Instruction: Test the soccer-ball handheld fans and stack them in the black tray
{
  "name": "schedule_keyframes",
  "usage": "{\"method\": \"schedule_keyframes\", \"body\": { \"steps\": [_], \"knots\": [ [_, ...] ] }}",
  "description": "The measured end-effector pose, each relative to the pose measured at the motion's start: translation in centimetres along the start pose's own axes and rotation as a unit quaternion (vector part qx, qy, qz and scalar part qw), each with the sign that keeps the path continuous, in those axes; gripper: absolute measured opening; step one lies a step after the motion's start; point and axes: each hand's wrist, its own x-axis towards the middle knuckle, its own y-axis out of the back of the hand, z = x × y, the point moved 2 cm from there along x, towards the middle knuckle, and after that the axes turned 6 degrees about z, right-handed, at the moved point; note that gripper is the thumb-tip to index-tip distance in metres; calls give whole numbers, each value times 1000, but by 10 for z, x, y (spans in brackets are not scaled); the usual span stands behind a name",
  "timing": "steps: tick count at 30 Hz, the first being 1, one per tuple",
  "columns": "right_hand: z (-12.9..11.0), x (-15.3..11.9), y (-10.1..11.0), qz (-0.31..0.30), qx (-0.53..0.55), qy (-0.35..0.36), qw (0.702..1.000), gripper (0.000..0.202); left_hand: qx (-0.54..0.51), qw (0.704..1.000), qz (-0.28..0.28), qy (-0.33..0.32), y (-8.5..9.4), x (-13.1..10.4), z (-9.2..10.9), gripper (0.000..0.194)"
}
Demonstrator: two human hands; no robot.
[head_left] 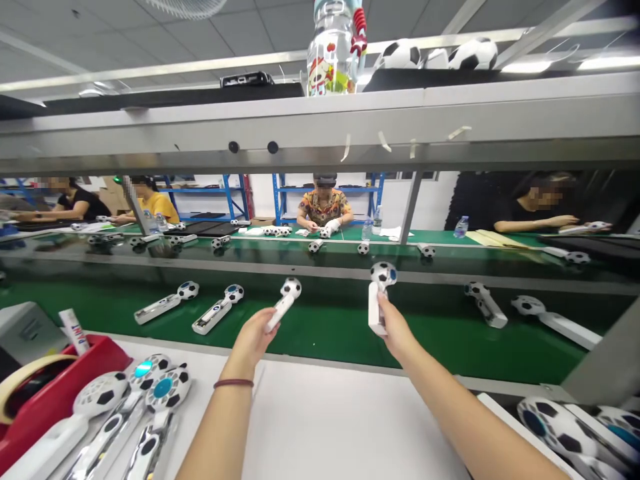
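Note:
My left hand (251, 339) is closed around the handle of a white handheld fan (291, 289) with a football-patterned head, which tilts up to the right over the green conveyor belt (320, 340). To the right, my right hand (397, 328) grips a second football-headed fan (383, 274) by its white handle, head up. A blue disc shows on that head. Two more fans lie on the belt left of my hands, the nearer one (218, 309) with its handle opened. A pair of fans (486, 305) lies on the belt to the right.
Several fans (167, 390) lie on the white worktop (320, 427) at left, beside a red tape dispenser (107, 353). More fans (555, 427) are at lower right. A shelf (200, 137) carrying a bottle (331, 60) spans overhead. Several co-workers sit across the belt.

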Motion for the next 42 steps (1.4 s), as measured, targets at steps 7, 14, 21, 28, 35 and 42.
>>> {"method": "schedule_keyframes", "body": {
  "steps": [7, 14, 21, 28, 35, 42],
  "knots": [
    [-80, -81, 26, -127, 262, 24, 956, 41, -254, 962, -75, -67, -30, -50, 68, 32],
    [-86, -119, 52, -166, 179, -94, 965, 35, -200, 927, -314, -40, -58, -108, 81, 78],
    [-84, -118, 43, -179, 197, -52, 963, 50, -192, 946, -251, 71, -81, -112, 63, 51],
    [-65, -116, 32, -192, 106, 101, 970, 63, -128, 968, -175, 124, -91, -104, 41, 63],
    [-25, -101, 14, -157, 115, 130, 972, 54, -74, 993, -86, -36, -87, -99, 26, 58],
    [23, -93, 24, -212, 46, 71, 974, 60, -9, 993, -111, -25, -67, -95, -42, 61]
  ]
}}
